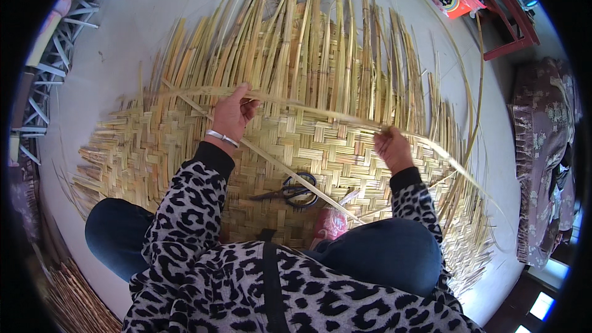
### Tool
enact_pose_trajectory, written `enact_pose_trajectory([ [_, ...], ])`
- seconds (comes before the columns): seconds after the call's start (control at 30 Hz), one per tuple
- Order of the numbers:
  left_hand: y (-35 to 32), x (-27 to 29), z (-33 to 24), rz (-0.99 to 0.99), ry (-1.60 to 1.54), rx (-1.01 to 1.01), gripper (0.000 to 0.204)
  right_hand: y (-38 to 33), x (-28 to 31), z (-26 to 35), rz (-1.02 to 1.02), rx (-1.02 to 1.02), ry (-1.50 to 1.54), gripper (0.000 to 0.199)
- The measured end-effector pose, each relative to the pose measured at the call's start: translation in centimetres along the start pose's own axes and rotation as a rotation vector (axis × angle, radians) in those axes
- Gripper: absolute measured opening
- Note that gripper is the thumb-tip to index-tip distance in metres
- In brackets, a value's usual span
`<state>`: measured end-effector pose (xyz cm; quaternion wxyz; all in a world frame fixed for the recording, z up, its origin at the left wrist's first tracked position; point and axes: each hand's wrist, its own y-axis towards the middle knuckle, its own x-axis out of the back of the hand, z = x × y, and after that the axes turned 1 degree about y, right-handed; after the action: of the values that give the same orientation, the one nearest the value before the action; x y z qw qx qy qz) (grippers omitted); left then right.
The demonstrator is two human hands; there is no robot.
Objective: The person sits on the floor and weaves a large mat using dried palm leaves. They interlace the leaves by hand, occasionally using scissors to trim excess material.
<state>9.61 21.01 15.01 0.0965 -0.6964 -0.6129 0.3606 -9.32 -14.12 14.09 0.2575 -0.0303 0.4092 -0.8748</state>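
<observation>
Holding a long, thin strip (322, 111) from left to right across the big woven mat (345, 151), we pinch it between finger and thumb in our left hand (233, 115), and our right hand (394, 148) has its fingers curled in around it. Near us, between our arms, scissors (283, 193) lie on the mat, and at its far side many long stalk ends (317, 37) stick out. Over to the right is a flowery cloth (546, 129) with a fringe.

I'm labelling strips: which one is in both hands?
The raised strip, stretched between the left hand and right hand; the diagonal strip crossing the mat below is in neither.
</observation>
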Motion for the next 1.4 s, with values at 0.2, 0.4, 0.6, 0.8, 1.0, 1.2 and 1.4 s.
enact_pose_trajectory([
  [0.2,-0.2,-0.4,1.1,-0.124,0.048,-0.11,0.016,-6.3,-5.9,-3.0,0.519,0.369,-0.9,0.036],
  [0.4,-0.4,-2.1,1.4,0.059,0.043,-0.045,0.019,-6.7,-13.3,-2.0,0.663,1.508,-1.23,0.025],
  [0.6,-1.6,-3.5,0.8,0.146,0.019,-0.047,0.016,-3.2,-13.3,-3.2,0.84,0.639,-1.324,0.032],
  [0.8,-0.5,-2.2,2.1,0.052,0.316,-0.126,0.015,-1.6,-12.4,-4.3,0.947,0.189,-1.089,0.028],
  [1.0,4.7,0.7,1.0,0.043,0.467,-0.135,0.022,2.3,-11.3,-2.7,0.551,1.037,-1.363,0.015],
  [1.2,10.4,2.2,-0.3,0.172,0.744,-0.075,0.023,6.3,-9.8,0.5,0.102,0.853,-0.884,0.011],
  [1.4,13.0,-1.2,2.6,0.304,1.19,-0.257,0.024,7.7,-9.2,1.6,0.079,0.522,-0.406,0.021],
])
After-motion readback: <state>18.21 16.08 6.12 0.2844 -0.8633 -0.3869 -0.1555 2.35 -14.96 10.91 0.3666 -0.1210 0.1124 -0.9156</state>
